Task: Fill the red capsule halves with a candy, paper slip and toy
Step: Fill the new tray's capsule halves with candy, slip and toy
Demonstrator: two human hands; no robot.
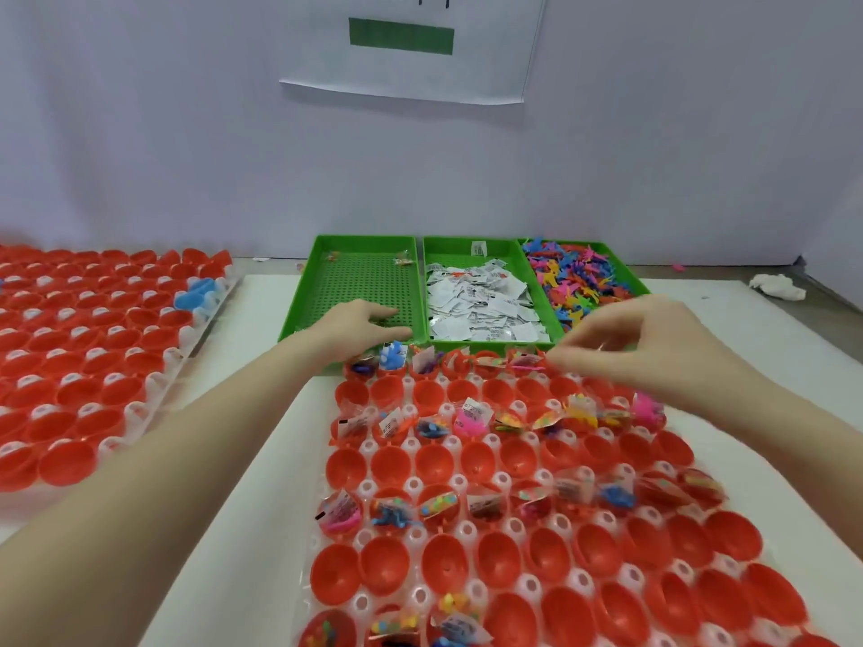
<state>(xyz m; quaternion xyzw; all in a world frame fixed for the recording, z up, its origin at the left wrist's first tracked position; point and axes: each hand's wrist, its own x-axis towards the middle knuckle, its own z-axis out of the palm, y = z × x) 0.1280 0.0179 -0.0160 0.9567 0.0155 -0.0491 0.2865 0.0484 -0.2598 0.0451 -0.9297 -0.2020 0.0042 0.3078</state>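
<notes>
Head view: your left hand [362, 319] rests flat in the nearly bare candy tray [322, 273]; beside it, your blurred right hand [654, 347] hovers, grip unclear, over the red capsule halves [495, 459] just in front. You're mid-fill; next needs candy.

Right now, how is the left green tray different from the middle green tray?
The left green tray is nearly bare, with two candies at its far end; the middle green tray is heaped with paper slips. The left hand rests in the left one only. Both share shape and colour.
</notes>
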